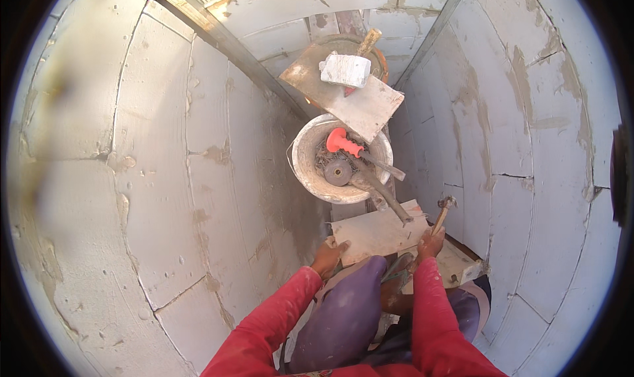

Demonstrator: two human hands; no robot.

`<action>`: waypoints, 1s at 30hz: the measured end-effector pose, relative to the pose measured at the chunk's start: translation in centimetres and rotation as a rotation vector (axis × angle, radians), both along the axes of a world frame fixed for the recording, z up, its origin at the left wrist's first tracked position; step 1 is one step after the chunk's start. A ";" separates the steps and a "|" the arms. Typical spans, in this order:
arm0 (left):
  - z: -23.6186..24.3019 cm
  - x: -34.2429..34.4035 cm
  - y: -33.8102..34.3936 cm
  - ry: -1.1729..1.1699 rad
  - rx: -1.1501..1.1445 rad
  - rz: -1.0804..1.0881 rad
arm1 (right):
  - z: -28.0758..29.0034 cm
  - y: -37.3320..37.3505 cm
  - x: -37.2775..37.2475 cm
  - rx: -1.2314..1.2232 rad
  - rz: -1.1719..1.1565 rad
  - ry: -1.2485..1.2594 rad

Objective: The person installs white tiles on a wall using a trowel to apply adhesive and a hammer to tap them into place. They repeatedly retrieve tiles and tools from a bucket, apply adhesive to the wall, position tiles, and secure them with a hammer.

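Note:
My left hand (328, 258) grips the left edge of a pale, rectangular board (370, 238) lying just above my knees. My right hand (429, 245) is closed on the wooden handle of a hammer (444, 213), its metal head raised at the board's right end. Beyond the board sits a dirty white bucket (307, 165) holding a red-handled chisel (343, 142), a grey round disc (337, 172), many nails and long metal tools whose ends stick out over the rim. A second pale piece (462, 268) lies under and right of the board, beside my right hand.
Grey block walls (152, 152) (508, 146) close in on both sides. Behind the bucket, a round container (376, 56) carries a board (373, 109), a white block (345, 70) and a wooden-handled tool (369, 41). A metal rail (218, 33) runs along the upper left.

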State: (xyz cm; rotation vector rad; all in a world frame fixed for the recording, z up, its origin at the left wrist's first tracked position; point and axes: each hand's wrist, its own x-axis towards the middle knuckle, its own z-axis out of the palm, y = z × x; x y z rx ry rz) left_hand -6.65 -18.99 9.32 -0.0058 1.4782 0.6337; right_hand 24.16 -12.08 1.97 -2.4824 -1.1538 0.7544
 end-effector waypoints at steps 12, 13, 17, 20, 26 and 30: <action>24.5 -5.1 9.5 -0.496 0.191 -0.367 | 29.1 6.0 4.7 -0.017 0.365 -0.267; 28.2 -5.8 11.2 -0.510 0.152 -0.301 | 31.3 6.7 4.1 0.033 0.377 -0.278; 41.1 -8.0 15.5 -0.367 0.182 -0.113 | 41.9 11.8 -2.8 0.126 0.289 -0.142; 49.3 -10.2 17.9 -0.184 0.237 -0.021 | 49.2 16.4 -8.6 0.002 0.106 0.120; 64.6 -18.6 24.7 0.545 0.309 -0.013 | 60.1 24.7 -20.5 -0.017 -0.094 0.652; 65.5 -21.6 30.8 1.041 0.378 -0.201 | 62.9 26.8 -24.3 -0.390 0.126 0.773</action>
